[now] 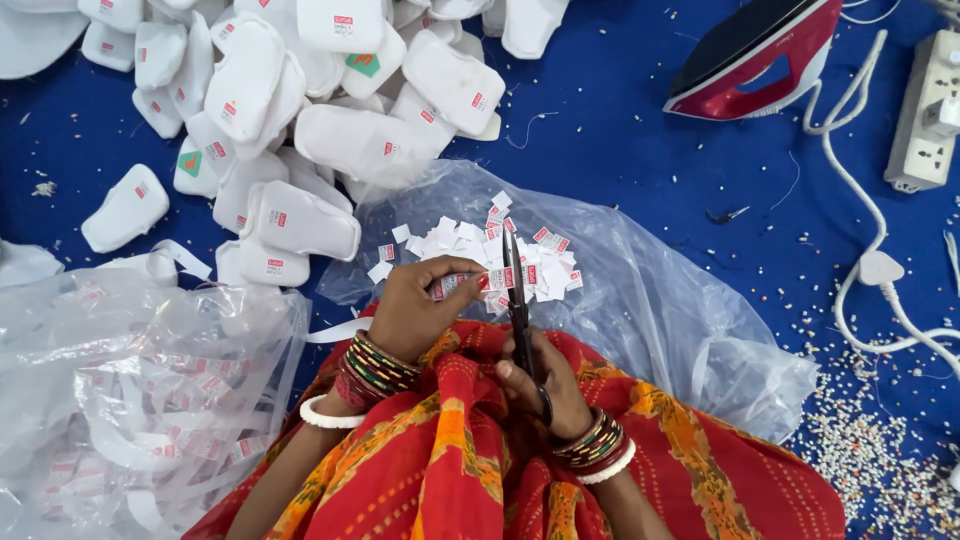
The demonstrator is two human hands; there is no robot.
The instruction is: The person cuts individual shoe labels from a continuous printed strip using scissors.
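My left hand (415, 305) pinches a white label strip (470, 283) with red marks, holding its end out to the right. My right hand (545, 380) grips black scissors (518, 300), whose blades point away from me and meet the strip's end. Just beyond the blades lies a pile of small cut white-and-red labels (480, 245) on a clear plastic sheet (650, 290). Both wrists carry several bangles above my red and orange patterned lap cloth (460, 460).
A heap of white padded fabric pieces (300, 110) with small red tags fills the upper left. A clear bag of label ribbon (130, 400) lies at my left. A red iron (760, 55), a white power strip (930, 110) and cords (870, 270) sit on the blue cloth at right.
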